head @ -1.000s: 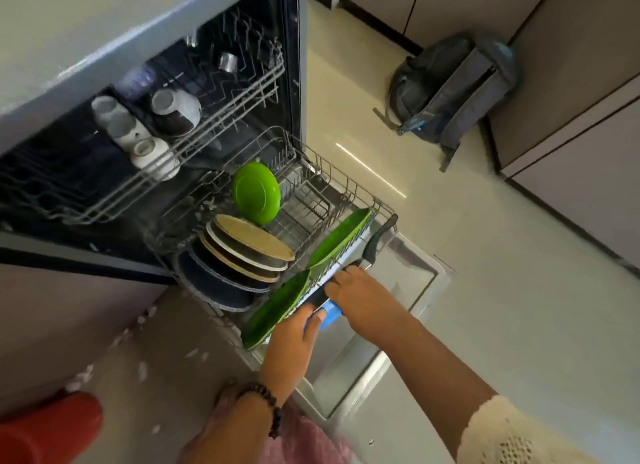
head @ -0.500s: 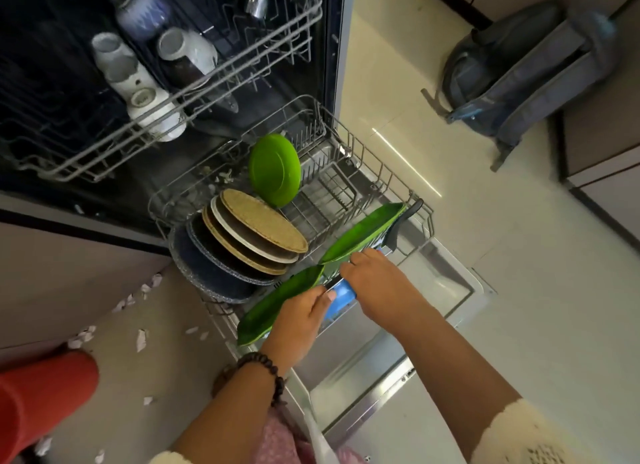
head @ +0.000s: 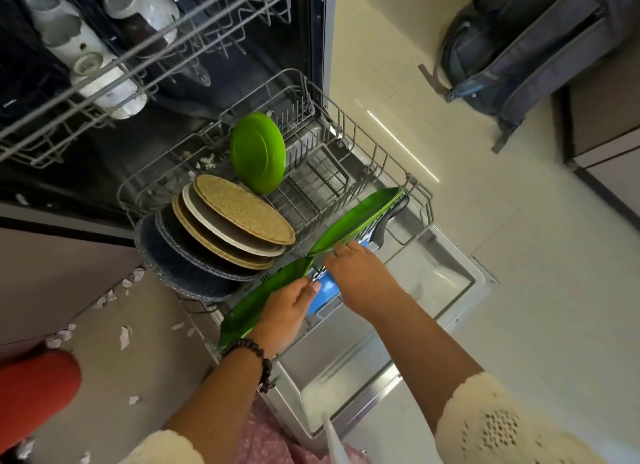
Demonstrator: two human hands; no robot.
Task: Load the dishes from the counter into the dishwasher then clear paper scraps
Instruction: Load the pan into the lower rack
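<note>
In the lower rack [head: 420, 200], stacked plates [head: 239, 228], green plate [head: 258, 151]

The lower rack [head: 346, 158] is grey coated wire, and the round green plate [head: 258, 151] standing in it looks like glossy, smooth plastic, as do the two long green trays [head: 356, 217] at the rack's 5 o'clock edge. Two of the stacked plates [head: 242, 209] have a rough, woven, matt tan face; the dark ones at 9 o'clock of them are speckled. The floor [head: 485, 238] is glossy pale tile strewn with paper scraps [head: 124, 337], the door [head: 433, 283] is brushed metal, and the backpack [head: 526, 47] is matt grey cloth.
</note>
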